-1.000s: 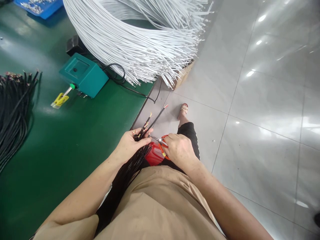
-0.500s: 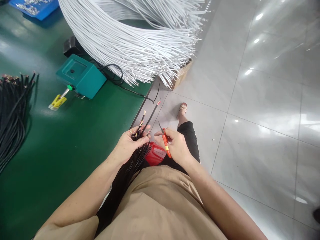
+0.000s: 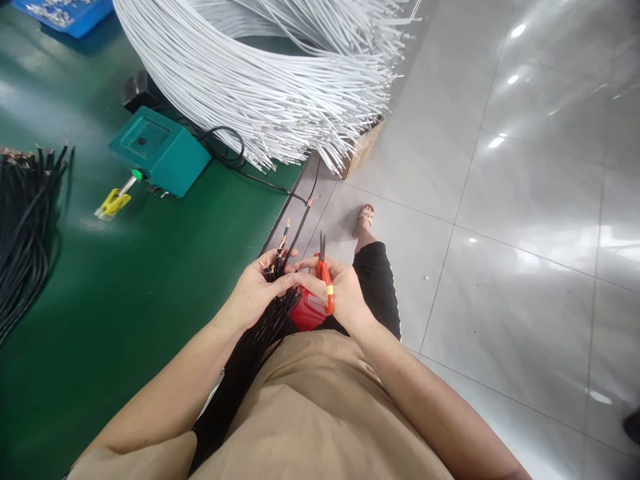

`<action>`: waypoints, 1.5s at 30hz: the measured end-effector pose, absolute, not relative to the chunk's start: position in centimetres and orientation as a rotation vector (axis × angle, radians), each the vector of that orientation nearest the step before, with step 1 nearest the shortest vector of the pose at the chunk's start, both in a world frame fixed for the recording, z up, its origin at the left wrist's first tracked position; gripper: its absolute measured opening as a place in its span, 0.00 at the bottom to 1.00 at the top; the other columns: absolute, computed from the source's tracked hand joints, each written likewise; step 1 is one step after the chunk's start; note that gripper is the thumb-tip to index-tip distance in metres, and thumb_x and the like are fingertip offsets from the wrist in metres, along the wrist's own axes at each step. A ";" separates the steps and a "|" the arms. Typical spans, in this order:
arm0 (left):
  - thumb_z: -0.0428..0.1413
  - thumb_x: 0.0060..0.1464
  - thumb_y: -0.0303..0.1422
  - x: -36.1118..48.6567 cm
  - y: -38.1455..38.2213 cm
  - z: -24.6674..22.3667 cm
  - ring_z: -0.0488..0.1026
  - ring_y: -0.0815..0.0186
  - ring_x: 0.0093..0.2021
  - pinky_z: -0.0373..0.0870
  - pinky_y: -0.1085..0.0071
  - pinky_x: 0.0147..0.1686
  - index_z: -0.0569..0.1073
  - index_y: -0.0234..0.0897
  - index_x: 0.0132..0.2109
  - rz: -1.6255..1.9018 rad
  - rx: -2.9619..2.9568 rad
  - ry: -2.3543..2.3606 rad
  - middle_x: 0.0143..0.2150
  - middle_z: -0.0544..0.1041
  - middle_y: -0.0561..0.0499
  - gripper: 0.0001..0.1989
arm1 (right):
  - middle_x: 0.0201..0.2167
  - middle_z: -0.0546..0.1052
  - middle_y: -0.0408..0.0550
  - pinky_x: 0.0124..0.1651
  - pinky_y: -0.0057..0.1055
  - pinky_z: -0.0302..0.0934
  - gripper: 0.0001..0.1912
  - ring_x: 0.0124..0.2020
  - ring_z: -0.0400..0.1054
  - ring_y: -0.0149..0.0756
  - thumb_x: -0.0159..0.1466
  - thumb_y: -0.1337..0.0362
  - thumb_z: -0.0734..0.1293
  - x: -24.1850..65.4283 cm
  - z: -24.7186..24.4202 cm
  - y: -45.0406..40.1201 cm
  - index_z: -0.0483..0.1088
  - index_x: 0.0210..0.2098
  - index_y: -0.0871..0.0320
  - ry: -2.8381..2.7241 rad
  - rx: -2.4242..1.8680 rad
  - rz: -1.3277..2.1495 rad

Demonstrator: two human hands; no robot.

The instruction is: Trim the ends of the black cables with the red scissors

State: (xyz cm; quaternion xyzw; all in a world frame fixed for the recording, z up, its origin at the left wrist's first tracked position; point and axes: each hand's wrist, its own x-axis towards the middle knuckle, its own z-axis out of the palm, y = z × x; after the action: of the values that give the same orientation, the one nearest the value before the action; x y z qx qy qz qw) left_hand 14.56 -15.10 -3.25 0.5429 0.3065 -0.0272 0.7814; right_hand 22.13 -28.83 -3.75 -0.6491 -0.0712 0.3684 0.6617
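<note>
My left hand (image 3: 257,287) is closed around the upper end of a bundle of black cables (image 3: 265,330), whose stripped ends show thin coloured wires. One cable stands out longer than the others, with a reddish tip. My right hand (image 3: 345,290) holds orange-handled scissors (image 3: 327,287) with the blades pointing up, away from my body. Its thumb and fingertips meet the cables beside my left thumb. Whether they pinch a wire is too small to tell. Below the hands, a red object (image 3: 307,310) shows between my legs.
On the green table (image 3: 165,300) at left are a teal device (image 3: 163,153) with a yellow clip, black cables (image 3: 25,227) and a blue tray (image 3: 80,17). White cables (image 3: 260,87) overhang its edge, above a cardboard box (image 3: 364,152).
My right hand has moved left to the cables at my left thumb. The scissors have turned more upright, and their two blades now show. My left hand has hardly moved.
</note>
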 end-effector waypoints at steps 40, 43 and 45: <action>0.65 0.44 0.30 14.6 -14.9 -3.3 0.67 0.74 0.33 0.64 0.75 0.36 0.65 0.35 0.31 -0.077 1.048 0.631 0.36 0.72 0.54 0.15 | 0.18 0.66 0.38 0.24 0.25 0.51 0.08 0.20 0.54 0.24 0.53 0.60 0.68 23.6 -1.7 -28.1 0.72 0.24 0.60 -0.046 -1.523 0.739; 0.66 0.43 0.31 14.6 -15.2 -3.1 0.62 0.76 0.28 0.61 0.78 0.30 0.61 0.35 0.28 -0.020 1.181 0.619 0.29 0.67 0.57 0.17 | 0.18 0.67 0.38 0.25 0.25 0.52 0.08 0.21 0.56 0.25 0.52 0.61 0.68 23.4 -1.6 -27.7 0.71 0.23 0.59 -0.041 -1.471 0.762; 0.65 0.44 0.32 14.6 -15.4 -3.0 0.59 0.77 0.25 0.57 0.79 0.25 0.64 0.36 0.30 0.004 1.214 0.609 0.28 0.65 0.58 0.15 | 0.18 0.67 0.39 0.26 0.25 0.53 0.09 0.21 0.56 0.25 0.52 0.59 0.68 23.3 -1.5 -27.6 0.70 0.22 0.59 -0.031 -1.448 0.780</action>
State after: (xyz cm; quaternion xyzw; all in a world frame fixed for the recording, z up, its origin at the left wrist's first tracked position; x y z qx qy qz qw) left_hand 14.58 -15.35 -3.03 0.5614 0.2817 0.0018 0.7781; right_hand 23.31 -27.57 -1.49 -0.6449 -0.0138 0.3476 0.6805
